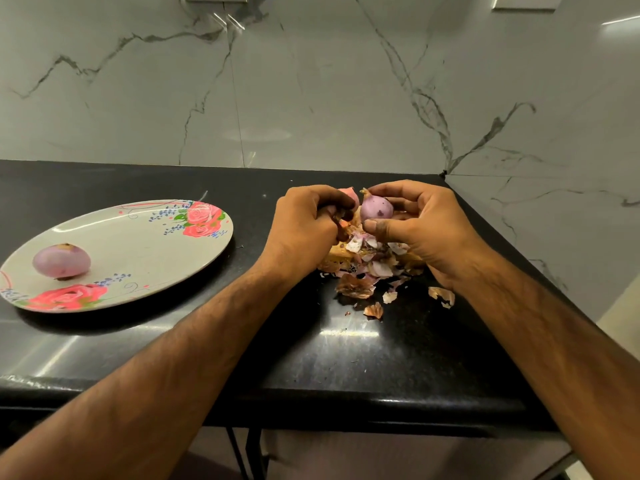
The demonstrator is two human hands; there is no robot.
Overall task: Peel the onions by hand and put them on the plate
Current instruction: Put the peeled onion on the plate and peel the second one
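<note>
While the right hand point(426, 230) gripped the purple onion point(376, 207) just above the peel pile point(367, 268), its stem tip pointed up and left, long axis tilted toward the left hand point(304, 226), whose curled fingers pinched a skin scrap point(349, 195) (the hands nearly touched). A peeled onion point(61, 260) lay on the floral plate point(145, 251), well to the left on the black counter point(346, 358).

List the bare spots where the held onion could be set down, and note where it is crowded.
Most of the plate is bare, right of the plated onion. The counter is bare between plate and left hand, and along the near edge. Crowded: peels beneath the right hand gripping the held onion.
</note>
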